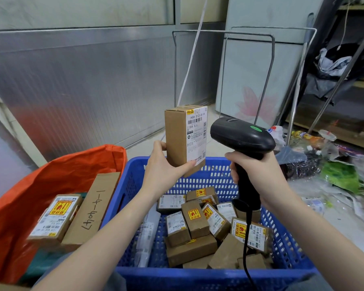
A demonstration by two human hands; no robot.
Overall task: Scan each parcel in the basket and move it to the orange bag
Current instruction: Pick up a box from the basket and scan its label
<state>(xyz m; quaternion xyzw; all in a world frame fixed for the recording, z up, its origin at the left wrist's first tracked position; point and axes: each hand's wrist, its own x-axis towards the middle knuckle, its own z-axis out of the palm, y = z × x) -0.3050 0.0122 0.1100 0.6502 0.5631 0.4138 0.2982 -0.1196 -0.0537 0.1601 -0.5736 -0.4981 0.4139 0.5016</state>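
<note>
One tall brown cardboard parcel (185, 139), mid-frame, pinched low by left hand (164, 166); right hand (259, 171) grips black handheld scanner (242, 139); risk: box tips, label misses beam.

Even, soft indoor light; edges bow, corners perhaps slightly blurred.

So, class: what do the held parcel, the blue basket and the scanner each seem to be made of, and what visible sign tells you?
Held parcel: brown corrugated cardboard, matte, with folded flaps and a glossy white paper label.
Blue basket: moulded plastic, judging by its even colour and slotted walls.
Scanner: probably hard black plastic, smooth with a slight sheen and a lit green indicator.
</note>
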